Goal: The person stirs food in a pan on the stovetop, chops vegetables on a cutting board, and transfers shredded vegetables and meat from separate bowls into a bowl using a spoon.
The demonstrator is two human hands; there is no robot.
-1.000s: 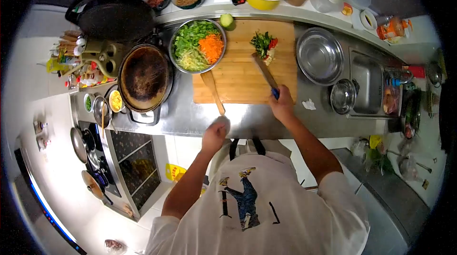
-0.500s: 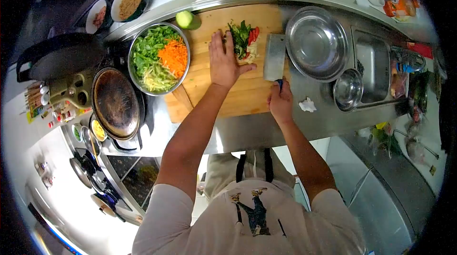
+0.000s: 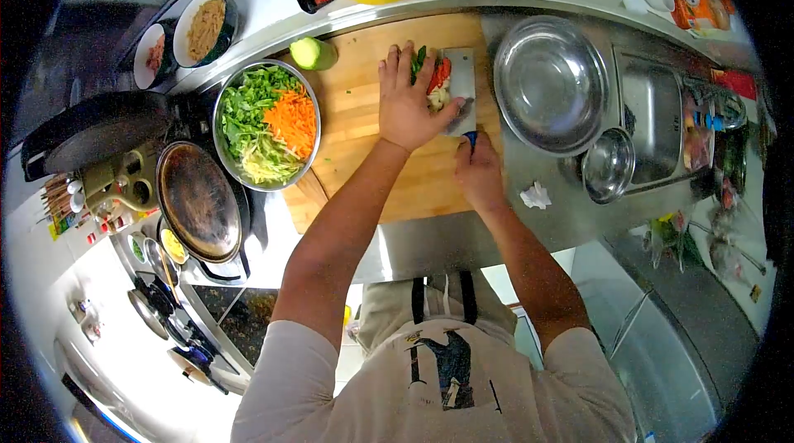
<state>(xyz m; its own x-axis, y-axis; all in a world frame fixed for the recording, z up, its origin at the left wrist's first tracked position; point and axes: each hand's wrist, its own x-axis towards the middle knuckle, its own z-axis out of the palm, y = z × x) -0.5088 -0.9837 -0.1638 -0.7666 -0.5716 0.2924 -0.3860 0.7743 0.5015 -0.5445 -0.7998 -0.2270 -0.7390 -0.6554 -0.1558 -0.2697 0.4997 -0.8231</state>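
My left hand (image 3: 411,109), fingers spread, lies over the left side of the chopped greens, red pepper (image 3: 441,75) and pale pieces (image 3: 438,97) on the wooden cutting board (image 3: 364,178). Part of the pile is hidden under it. My right hand (image 3: 480,163) is closed on the blue handle of a cleaver (image 3: 465,104), whose wide blade lies flat at the right side of the pile, its edge among the pieces. My left thumb reaches onto the blade.
A steel bowl (image 3: 265,125) of greens and shredded carrot stands left of the board, a cut green vegetable (image 3: 313,53) at its top edge. A dark round pan (image 3: 198,201) is further left. A large steel bowl (image 3: 550,86), small bowl (image 3: 608,165) and sink (image 3: 651,112) are right.
My left hand has come from near the counter's front edge onto the pile and opened. The cleaver was first angled below the pile, then flat right of it, and has now moved left against it.
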